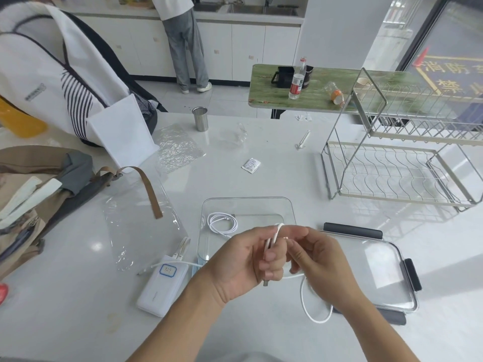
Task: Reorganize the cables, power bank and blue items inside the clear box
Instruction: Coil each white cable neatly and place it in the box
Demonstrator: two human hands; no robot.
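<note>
Low in the middle of the frame, the left hand (243, 262) curls its fingers around a folded bundle of white cable (315, 313), with a metal plug end poking out below the fist. The right hand (317, 257) meets it from the right, its thumb and forefinger pinching the same cable at the top of the bundle; so each grip is closed on the cable. A loose loop of it hangs down below the right wrist, over the worktop (261, 163).

Just behind the hands stands the clear box (248, 205), open at the top. A second coiled cable (222, 223), also white, lies inside it toward its left side. The box's clear lid (379, 267), with dark clasps on its edges, lies flat on the worktop just right of the box, partly behind the right hand.

At lower left of centre, the white power bank (163, 288) lies on the worktop, a blue-bordered label on its upper end and a thin white lead crossing it. A small patch of blue (195, 270) shows between the power bank and the left wrist; I cannot tell what it is.

Crumpled clear plastic sheets (136, 228) lie left of the box. A wire dish rack (397, 163) stands at the right of the frame, a metal cup (200, 118) at upper centre, and bags (39, 194) fill the left edge.
</note>
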